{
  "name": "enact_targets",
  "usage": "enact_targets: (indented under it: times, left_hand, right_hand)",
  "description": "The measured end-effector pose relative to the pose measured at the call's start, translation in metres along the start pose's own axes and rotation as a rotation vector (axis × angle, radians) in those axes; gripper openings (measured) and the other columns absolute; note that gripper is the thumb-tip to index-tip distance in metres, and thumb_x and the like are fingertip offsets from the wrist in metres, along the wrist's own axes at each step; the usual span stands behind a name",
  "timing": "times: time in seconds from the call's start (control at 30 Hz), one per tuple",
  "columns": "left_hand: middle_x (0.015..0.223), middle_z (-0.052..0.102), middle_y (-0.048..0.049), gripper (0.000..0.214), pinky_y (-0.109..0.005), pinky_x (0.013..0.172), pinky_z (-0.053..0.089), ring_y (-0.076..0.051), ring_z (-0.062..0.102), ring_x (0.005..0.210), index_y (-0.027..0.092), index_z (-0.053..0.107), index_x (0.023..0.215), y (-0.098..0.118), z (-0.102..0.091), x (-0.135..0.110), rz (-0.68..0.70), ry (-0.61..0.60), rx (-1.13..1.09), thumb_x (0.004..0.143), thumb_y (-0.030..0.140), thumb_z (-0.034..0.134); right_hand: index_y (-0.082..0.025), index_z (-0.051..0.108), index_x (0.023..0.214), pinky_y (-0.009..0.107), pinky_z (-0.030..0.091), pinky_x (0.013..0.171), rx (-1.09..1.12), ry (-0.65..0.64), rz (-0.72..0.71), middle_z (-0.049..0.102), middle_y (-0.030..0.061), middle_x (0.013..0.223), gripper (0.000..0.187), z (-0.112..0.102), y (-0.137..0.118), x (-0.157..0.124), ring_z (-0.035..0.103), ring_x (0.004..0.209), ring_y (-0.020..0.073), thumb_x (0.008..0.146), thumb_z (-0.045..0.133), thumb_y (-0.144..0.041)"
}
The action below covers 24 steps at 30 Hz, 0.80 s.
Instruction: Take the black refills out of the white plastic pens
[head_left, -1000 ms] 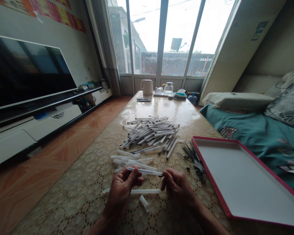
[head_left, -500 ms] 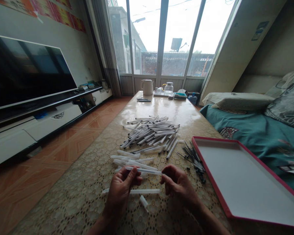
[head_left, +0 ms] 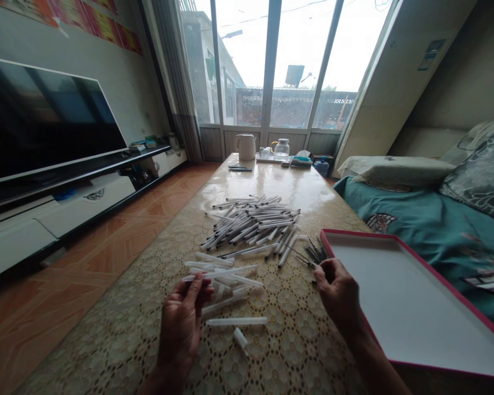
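Lace cloth is spread over the long bench [head_left: 119,329] by the big window [head_left: 271,60]. One clear tube [head_left: 234,271] is pinched in the fingers of the left hand [head_left: 183,323], just over the small heap of clear tubes [head_left: 218,259]. The right hand [head_left: 337,291] is curled at the thin black sticks [head_left: 316,252] beside the red tray [head_left: 395,296]; whether a stick is pinched cannot be told. Many pens [head_left: 251,222] are already piled farther up the bench, so a lot seems to be done. The small heap and the sticks are left.
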<state>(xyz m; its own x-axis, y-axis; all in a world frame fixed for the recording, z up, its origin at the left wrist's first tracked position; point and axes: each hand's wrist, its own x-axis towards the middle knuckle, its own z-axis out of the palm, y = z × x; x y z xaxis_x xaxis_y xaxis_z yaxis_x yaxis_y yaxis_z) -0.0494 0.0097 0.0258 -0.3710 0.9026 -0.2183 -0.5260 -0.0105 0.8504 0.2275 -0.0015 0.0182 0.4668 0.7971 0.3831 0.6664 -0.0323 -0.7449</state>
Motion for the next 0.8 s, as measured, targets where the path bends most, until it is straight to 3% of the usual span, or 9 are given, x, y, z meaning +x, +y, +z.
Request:
enact_targets:
  times: [0.07, 0.17, 0.3, 0.43, 0.5, 0.6, 0.7, 0.8]
  left_hand:
    - [0.062, 0.069, 0.0015, 0.027, -0.016, 0.05, 0.049, -0.009, 0.06, 0.05, 0.013, 0.068, 0.075, -0.001, 0.002, -0.004, -0.003, -0.08, 0.074, 0.055, 0.027, 0.081]
    - [0.063, 0.068, -0.001, 0.029, -0.019, 0.05, 0.05, -0.011, 0.061, 0.051, 0.013, 0.068, 0.079, -0.004, 0.004, -0.009, 0.012, -0.223, 0.22, 0.059, 0.03, 0.079]
    - [0.061, 0.066, -0.0016, 0.036, -0.02, 0.045, 0.048, -0.013, 0.06, 0.048, 0.013, 0.068, 0.088, -0.007, 0.006, -0.013, 0.026, -0.325, 0.383, 0.06, 0.033, 0.078]
    - [0.06, 0.063, 0.0026, 0.062, -0.018, 0.034, 0.04, -0.011, 0.056, 0.038, 0.018, 0.054, 0.118, -0.007, 0.007, -0.012, 0.139, -0.248, 0.413, 0.062, 0.035, 0.075]
    - [0.06, 0.06, 0.0056, 0.069, -0.016, 0.031, 0.036, -0.01, 0.052, 0.035, 0.021, 0.047, 0.125, -0.006, 0.007, -0.011, 0.219, -0.175, 0.383, 0.063, 0.034, 0.074]
    - [0.067, 0.061, 0.0035, 0.053, -0.018, 0.038, 0.042, -0.011, 0.057, 0.042, 0.021, 0.056, 0.113, 0.0, 0.007, -0.018, 0.267, -0.166, 0.409, 0.064, 0.032, 0.074]
    - [0.078, 0.067, -0.0039, 0.032, -0.026, 0.054, 0.051, -0.018, 0.064, 0.059, 0.02, 0.067, 0.094, 0.014, 0.009, -0.035, 0.216, -0.339, 0.57, 0.064, 0.029, 0.074]
    - [0.082, 0.07, -0.0073, 0.024, -0.027, 0.06, 0.051, -0.022, 0.065, 0.069, 0.022, 0.072, 0.089, 0.032, 0.018, -0.047, 0.299, -0.532, 0.738, 0.065, 0.025, 0.073]
  right_hand:
    - [-0.015, 0.055, 0.091, 0.028, 0.04, 0.053, -0.085, 0.133, 0.065, 0.063, 0.0064, 0.064, 0.031, -0.005, 0.007, 0.006, 0.057, 0.055, 0.0212, 0.081, 0.049, -0.043]
    - [-0.01, 0.052, 0.11, 0.029, 0.04, 0.051, -0.114, 0.15, 0.088, 0.066, 0.0077, 0.061, 0.046, -0.008, 0.012, 0.01, 0.06, 0.053, 0.0235, 0.082, 0.048, -0.046]
    - [-0.013, 0.058, 0.101, 0.028, 0.041, 0.052, -0.121, 0.082, 0.028, 0.066, 0.0066, 0.06, 0.037, -0.002, 0.011, 0.007, 0.061, 0.053, 0.0219, 0.083, 0.046, -0.044]
    - [-0.016, 0.059, 0.095, 0.028, 0.043, 0.053, -0.075, -0.028, -0.051, 0.067, 0.0072, 0.067, 0.031, 0.01, 0.01, -0.002, 0.061, 0.057, 0.0213, 0.084, 0.045, -0.041]
    - [-0.016, 0.059, 0.093, 0.029, 0.043, 0.053, -0.06, -0.084, -0.094, 0.066, 0.007, 0.068, 0.03, 0.017, 0.008, -0.008, 0.061, 0.057, 0.0209, 0.086, 0.043, -0.04]
    - [-0.016, 0.059, 0.093, 0.028, 0.041, 0.051, -0.067, -0.139, -0.152, 0.063, 0.0043, 0.061, 0.03, 0.024, 0.005, -0.015, 0.058, 0.052, 0.0195, 0.089, 0.04, -0.039]
    - [-0.017, 0.059, 0.091, 0.027, 0.04, 0.052, -0.073, -0.196, -0.19, 0.065, 0.0053, 0.065, 0.03, 0.029, 0.004, -0.019, 0.058, 0.053, 0.0183, 0.09, 0.038, -0.037]
    - [-0.017, 0.059, 0.09, 0.027, 0.042, 0.056, -0.07, -0.244, -0.2, 0.067, 0.0066, 0.072, 0.028, 0.03, 0.003, -0.02, 0.061, 0.058, 0.0185, 0.09, 0.038, -0.036]
